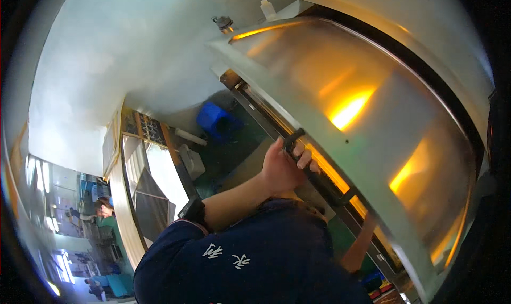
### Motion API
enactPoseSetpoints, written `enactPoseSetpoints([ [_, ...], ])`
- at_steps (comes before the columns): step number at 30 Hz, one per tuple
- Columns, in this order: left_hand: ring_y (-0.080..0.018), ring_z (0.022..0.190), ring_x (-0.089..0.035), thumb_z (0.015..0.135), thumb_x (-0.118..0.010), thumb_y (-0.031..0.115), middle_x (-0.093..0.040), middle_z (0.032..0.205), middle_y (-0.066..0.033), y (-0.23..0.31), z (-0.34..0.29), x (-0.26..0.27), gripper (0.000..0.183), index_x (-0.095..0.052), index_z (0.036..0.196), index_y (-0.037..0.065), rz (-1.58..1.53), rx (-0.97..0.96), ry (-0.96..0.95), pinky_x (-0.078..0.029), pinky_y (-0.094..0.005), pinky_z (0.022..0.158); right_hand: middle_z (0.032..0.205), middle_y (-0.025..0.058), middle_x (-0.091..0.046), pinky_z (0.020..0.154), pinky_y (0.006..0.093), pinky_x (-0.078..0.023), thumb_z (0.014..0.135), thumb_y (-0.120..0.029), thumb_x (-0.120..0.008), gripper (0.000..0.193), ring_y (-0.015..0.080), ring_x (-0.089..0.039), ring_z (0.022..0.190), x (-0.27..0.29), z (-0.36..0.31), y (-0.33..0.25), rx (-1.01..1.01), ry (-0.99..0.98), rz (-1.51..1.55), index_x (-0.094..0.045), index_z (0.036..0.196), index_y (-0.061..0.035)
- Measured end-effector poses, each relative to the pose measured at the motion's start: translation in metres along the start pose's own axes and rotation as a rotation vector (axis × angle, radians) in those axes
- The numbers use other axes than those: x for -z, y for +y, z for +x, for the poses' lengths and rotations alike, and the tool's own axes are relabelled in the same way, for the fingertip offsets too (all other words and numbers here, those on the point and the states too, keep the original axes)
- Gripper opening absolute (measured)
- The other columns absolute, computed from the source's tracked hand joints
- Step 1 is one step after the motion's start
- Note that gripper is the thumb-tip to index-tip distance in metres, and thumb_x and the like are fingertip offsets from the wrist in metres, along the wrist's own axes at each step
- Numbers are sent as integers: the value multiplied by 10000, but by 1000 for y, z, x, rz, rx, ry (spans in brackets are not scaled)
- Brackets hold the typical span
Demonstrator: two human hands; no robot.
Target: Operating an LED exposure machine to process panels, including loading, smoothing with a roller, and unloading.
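Note:
A wide machine has a pale grey-green front frame (372, 168) and a shiny metal panel (298, 54) with bright yellow reflections. Yellow light shows along the gap between that frame and a dark lower rail (319, 184). My left hand (287, 165) is closed round a black handle (293, 139) on the frame's edge, fingers curled over it. Further right along the same edge is a second black handle (347, 196). Beside it, my right hand (368, 224) reaches up to the lit gap; its fingers are not distinct.
A blue stool (215, 120) and a light grey bin (191, 162) stand on the dark green floor. To the left is a wooden-edged rack (128, 213). A squeeze bottle (267, 9) and a dark-lidded bottle (224, 23) sit behind the machine. Other people (106, 208) are far left.

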State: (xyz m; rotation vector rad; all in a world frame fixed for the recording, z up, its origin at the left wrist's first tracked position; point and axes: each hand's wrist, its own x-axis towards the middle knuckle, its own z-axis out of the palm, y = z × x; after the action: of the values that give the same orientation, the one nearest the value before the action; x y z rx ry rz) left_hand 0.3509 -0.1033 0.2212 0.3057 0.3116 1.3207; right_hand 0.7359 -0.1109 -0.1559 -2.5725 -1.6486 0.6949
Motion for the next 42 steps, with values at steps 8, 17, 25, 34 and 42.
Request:
enactPoseSetpoints([
  [8, -299, 888, -607, 1004, -361, 354, -593, 868, -51, 27, 79, -69, 342, -643, 1122, 202, 9, 18, -588, -411, -650, 937, 1082, 182, -688, 879, 426, -516, 800, -398, -704, 487, 326, -656, 996, 101, 54, -52, -220, -7, 174, -668, 1078, 1],
  [17, -381, 1100, -564, 1005, -345, 315, -591, 983, -122, 40, 137, -122, 350, -587, 1226, 194, 3, 201, -832, -394, -595, 1016, 1025, 185, -702, 821, 435, -541, 743, -442, -734, 504, 350, -668, 932, 17, 70, -28, -370, -131, 360, -703, 990, -4],
  [25, -308, 1402, -327, 1003, -418, 389, -567, 1320, -100, 71, 168, -145, 400, -497, 1378, 276, 61, 451, -992, -316, -646, 1091, 1106, 260, -660, 884, 477, -529, 802, -283, -640, 384, 390, -639, 1059, 69, 13, -153, -657, 188, 578, -678, 1030, 23],
  [34, -354, 1428, -273, 978, -475, 416, -261, 1570, -79, 97, 155, -142, 581, -285, 1511, 288, 195, 739, -853, -364, -655, 1045, 952, 174, -677, 761, 421, -509, 846, -243, -654, 258, 313, -655, 885, 16, -166, -211, -676, 454, 915, -608, 987, -32],
  [42, -380, 1434, -235, 883, -570, 430, -160, 1587, -196, 62, 155, -140, 870, -134, 1537, 58, 85, 548, -908, -134, -656, 1131, 975, 107, -695, 740, 344, -515, 859, -418, -713, 509, 189, -643, 845, -78, -395, -298, -1118, 311, 1375, -660, 1093, 31],
])
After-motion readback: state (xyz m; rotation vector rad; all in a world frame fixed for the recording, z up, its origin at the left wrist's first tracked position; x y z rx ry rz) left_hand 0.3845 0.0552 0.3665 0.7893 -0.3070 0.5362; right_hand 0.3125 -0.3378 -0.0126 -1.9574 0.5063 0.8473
